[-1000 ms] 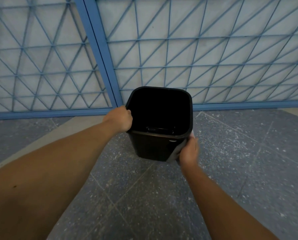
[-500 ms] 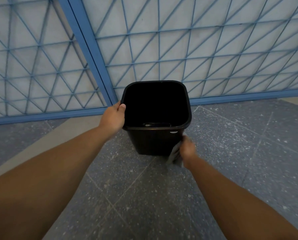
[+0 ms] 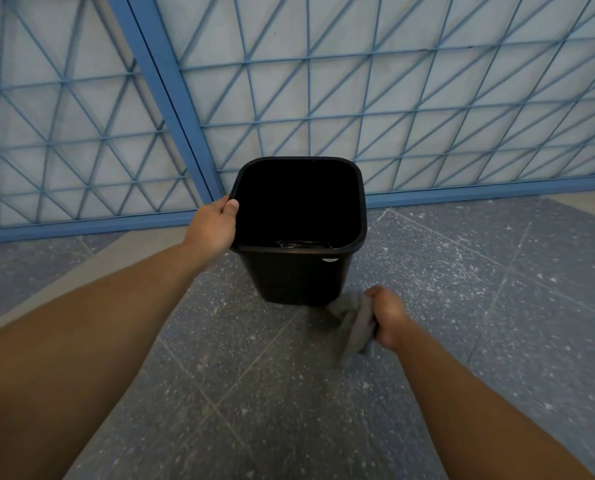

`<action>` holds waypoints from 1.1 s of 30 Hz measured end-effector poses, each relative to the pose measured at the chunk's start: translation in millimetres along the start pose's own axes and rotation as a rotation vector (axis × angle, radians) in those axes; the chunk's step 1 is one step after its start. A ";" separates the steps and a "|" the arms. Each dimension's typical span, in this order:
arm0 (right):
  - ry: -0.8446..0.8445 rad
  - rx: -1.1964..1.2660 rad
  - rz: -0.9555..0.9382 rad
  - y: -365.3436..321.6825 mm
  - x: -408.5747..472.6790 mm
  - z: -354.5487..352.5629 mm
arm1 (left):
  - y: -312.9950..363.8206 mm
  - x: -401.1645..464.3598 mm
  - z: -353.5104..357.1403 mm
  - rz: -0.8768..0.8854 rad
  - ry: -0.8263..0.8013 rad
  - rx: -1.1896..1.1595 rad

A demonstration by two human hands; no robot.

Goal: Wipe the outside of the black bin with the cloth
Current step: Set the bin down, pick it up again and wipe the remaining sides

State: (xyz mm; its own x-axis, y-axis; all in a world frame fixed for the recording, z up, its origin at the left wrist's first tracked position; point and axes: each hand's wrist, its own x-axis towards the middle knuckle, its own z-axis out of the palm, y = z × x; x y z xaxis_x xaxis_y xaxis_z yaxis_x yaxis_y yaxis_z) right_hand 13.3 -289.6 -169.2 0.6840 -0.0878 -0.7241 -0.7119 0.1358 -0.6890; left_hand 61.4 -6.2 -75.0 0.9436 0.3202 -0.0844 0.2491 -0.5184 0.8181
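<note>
The bin [image 3: 298, 275] stands upright on the floor [image 3: 462, 306], just in front of the grid fence [image 3: 393, 98]. The left hand [image 3: 213, 226] is at its left rim (thumb over the edge). The right hand [image 3: 388, 318] is near its lower right corner, the cloth [image 3: 355, 323] between them.

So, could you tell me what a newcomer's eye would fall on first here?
First the black bin, upright on the speckled floor at centre, its dark mouth open to the camera. Then the left hand gripping its rim, and the right hand holding a grey cloth by the bin's base. Behind stands a blue lattice wall.
</note>
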 end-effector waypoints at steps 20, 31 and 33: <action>0.130 -0.207 -0.659 -85.6 -22.3 2.6 | 16.0 -17.0 20.4 -0.099 0.131 -0.002; 0.205 -0.236 -0.804 -127.8 13.8 -14.6 | 45.3 17.9 57.7 0.013 0.143 0.043; 0.203 -0.247 -0.799 -133.2 20.2 -15.3 | 44.3 26.1 63.4 0.001 0.140 0.044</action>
State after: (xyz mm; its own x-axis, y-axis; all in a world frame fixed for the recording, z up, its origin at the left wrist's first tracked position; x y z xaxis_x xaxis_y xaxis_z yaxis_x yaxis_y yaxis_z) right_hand 119.5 -324.6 -92.5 0.9698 -0.2437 0.0062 -0.0588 -0.2585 -0.9642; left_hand 110.9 -71.1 -76.9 0.9049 0.4256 -0.0008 0.2603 -0.5519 0.7923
